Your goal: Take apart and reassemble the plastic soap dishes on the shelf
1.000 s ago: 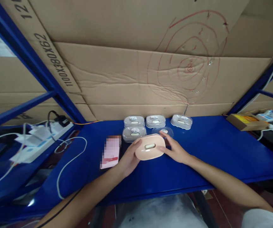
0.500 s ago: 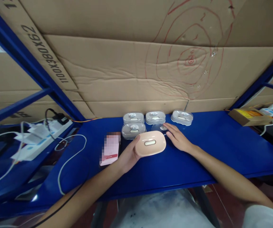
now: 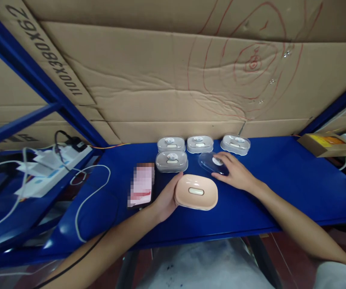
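My left hand grips the left end of a glossy peach-coloured oval case with a pale oblong inset in its top. Just above the blue tabletop, to the right of the case and behind it, is a clear plastic cover with a round sticker. Thumb and fingers of my right hand close round the right end of this cover. Behind my hands stand several grey-looking oval cases under clear covers, one of them nearest my left hand.
A phone lies left of my left hand. White power strips and cables crowd the left side. An open cardboard box sits at the far right. Cardboard walls off the back. Blurred fingers show at the left edge.
The peach case has come nearer to me and slightly right. My right hand, flat over the clear cover before, now has its thumb and fingers around the cover's end.
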The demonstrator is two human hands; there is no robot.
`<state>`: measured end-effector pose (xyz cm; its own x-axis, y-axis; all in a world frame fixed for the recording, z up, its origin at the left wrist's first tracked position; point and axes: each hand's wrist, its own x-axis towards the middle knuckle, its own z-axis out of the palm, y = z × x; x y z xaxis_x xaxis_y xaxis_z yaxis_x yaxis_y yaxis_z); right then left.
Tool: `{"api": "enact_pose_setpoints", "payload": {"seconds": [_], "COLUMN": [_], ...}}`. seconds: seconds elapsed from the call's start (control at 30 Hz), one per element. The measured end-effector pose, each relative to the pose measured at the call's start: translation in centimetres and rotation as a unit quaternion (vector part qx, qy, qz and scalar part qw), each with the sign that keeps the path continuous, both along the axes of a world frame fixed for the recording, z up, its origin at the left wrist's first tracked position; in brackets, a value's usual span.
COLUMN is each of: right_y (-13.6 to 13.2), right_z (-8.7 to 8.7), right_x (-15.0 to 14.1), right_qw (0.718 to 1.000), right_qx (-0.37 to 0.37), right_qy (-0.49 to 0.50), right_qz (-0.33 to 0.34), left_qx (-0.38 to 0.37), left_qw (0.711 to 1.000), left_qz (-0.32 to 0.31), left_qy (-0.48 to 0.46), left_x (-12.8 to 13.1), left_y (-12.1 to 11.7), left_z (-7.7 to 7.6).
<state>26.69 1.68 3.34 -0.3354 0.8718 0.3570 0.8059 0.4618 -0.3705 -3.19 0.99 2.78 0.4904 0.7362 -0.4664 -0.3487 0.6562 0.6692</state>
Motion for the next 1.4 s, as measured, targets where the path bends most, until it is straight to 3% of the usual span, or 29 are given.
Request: {"api": "enact_pose_setpoints", "payload": {"seconds": [0.13, 0.3, 0.57, 0.73, 1.17, 1.4], "right_y": [-2.1, -4.9, -4.6, -4.4, -3.7, -3.7], "right_z": [1.2, 1.2, 1.1, 0.8, -0.2, -0.3], "right_x": [-1.8, -4.7, -4.8, -4.6, -4.1, -4.1], "right_qw": [0.996, 0.985, 0.977, 0.975, 0.976, 0.974], "right_qx": [0.038, 0.040, 0.066, 0.076, -0.004, -0.019], "right_qy": [0.047, 0.002, -0.022, -0.022, -0.019, -0.024], "right_qz": [0.066, 0.169, 0.200, 0.208, 0.217, 0.223], "left_qx": [0.000, 0.029, 0.031, 0.072, -0.003, 0.005], "left_qw": [1.000, 0.999, 0.999, 0.995, 1.000, 1.000], "left_qz": [-0.003, -0.010, -0.016, -0.031, -0.009, -0.023], "left_qy": [-0.003, -0.026, -0.034, -0.061, -0.013, -0.020], "left_x": [0.1, 0.1, 0.1, 0.0, 0.4, 0.0], "left_y": [-0.1, -0.3, -0.2, -0.3, -0.2, 0.3], "left_z": [0.0, 0.2, 0.4, 0.4, 0.4, 0.4]}}
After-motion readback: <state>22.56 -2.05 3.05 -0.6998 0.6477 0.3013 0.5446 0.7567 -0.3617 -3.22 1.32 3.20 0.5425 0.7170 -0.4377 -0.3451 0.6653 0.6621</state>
